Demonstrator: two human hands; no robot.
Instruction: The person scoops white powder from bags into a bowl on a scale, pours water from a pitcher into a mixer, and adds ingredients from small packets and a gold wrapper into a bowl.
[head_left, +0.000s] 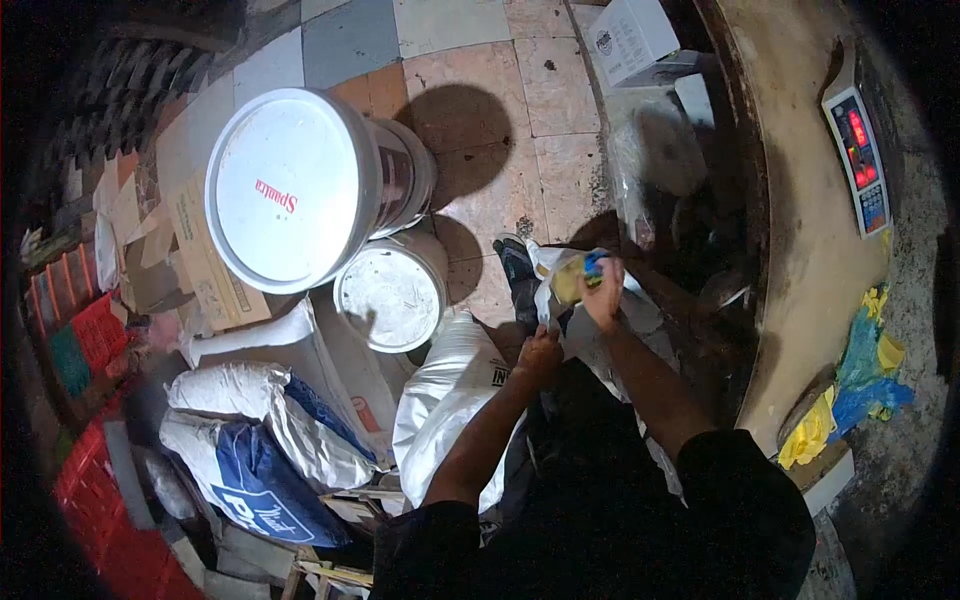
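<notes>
Low in front of my body, my left hand [540,352] is closed on the gathered rim of a white sack [541,302]. Just to its right, my right hand [602,297] grips a pale yellow, see-through-looking object [567,281] with a blue part [594,266] at the fingers. That object is over the mouth of the sack, and its exact kind is blurred. My fingers hide part of it. A dark shoe [517,268] shows beside the sack.
Two white lidded buckets, one large [285,190] and one smaller [390,295], stand left on the tiled floor. Full sacks [265,490] and a white bag [450,400] lie nearby. A counter [815,260] on the right bears a lit digital scale [858,155] and yellow-blue plastic bags [860,375].
</notes>
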